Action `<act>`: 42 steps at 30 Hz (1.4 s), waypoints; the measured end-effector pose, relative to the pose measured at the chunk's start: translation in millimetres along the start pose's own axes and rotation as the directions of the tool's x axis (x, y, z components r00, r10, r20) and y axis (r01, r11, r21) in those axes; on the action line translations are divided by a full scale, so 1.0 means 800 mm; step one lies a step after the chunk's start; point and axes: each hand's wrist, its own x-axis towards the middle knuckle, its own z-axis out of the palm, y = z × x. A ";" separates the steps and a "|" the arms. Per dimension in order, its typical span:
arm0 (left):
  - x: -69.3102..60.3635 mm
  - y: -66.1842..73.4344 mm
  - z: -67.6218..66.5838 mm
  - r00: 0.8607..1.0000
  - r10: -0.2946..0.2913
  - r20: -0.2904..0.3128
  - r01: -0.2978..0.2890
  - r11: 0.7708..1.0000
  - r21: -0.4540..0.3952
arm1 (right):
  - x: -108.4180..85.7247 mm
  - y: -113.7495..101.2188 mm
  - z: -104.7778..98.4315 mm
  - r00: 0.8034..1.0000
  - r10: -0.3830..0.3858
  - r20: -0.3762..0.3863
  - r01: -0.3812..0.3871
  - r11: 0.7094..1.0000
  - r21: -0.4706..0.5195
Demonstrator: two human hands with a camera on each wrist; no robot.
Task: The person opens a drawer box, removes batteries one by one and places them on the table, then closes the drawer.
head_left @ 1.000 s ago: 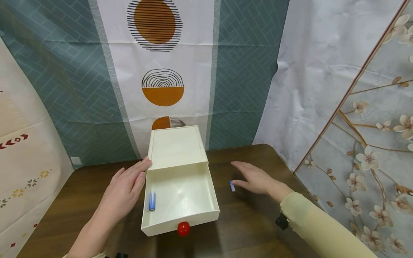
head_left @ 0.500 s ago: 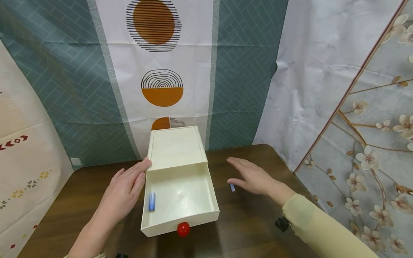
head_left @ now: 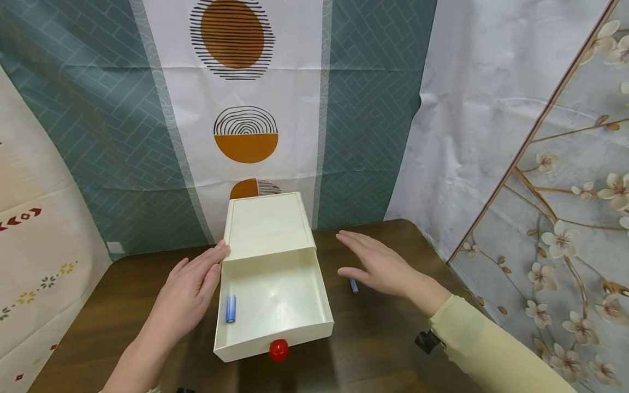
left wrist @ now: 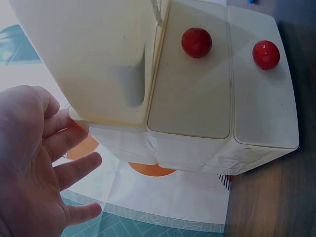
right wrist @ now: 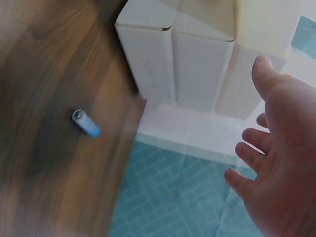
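Observation:
A cream drawer box (head_left: 270, 224) stands on the table with its top drawer (head_left: 275, 297) pulled out, a red knob (head_left: 278, 350) on the drawer's front. Inside the drawer, along its left wall, lies a blue battery (head_left: 231, 308). My left hand (head_left: 189, 286) rests its fingertips against the box's upper left side, fingers extended. To the right of the box my right hand (head_left: 380, 265) hovers with straight fingers, holding nothing. Below its thumb a second blue battery (head_left: 354, 285) lies on the table, partly covered in the head view; the right wrist view shows this battery (right wrist: 86, 123) whole.
Two lower drawers, each with a red knob (left wrist: 196, 43), are closed beneath the pulled-out one. The dark wooden table (head_left: 373, 349) reaches back to a patterned cloth (head_left: 373, 136). A floral cloth (head_left: 555, 262) hangs at the right.
My right hand has drifted left and slightly up, toward the box, now covering more of the loose battery. The left hand keeps its place on the box.

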 end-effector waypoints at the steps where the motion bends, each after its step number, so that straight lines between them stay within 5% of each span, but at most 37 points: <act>1: 0.000 0.000 0.000 1.000 0.001 -0.001 -0.001 1.000 -0.001 | 0.001 -0.003 -0.002 1.000 -0.007 -0.001 0.007 1.000 0.000; 27: -0.001 0.000 0.001 1.000 -0.005 -0.001 0.005 1.000 0.001 | 0.011 -0.043 -0.016 0.998 -0.052 -0.017 0.052 0.999 0.008; 42: -0.001 0.001 0.001 1.000 -0.006 0.008 0.006 1.000 0.003 | 0.020 -0.060 -0.021 0.985 -0.160 -0.071 0.161 0.987 -0.001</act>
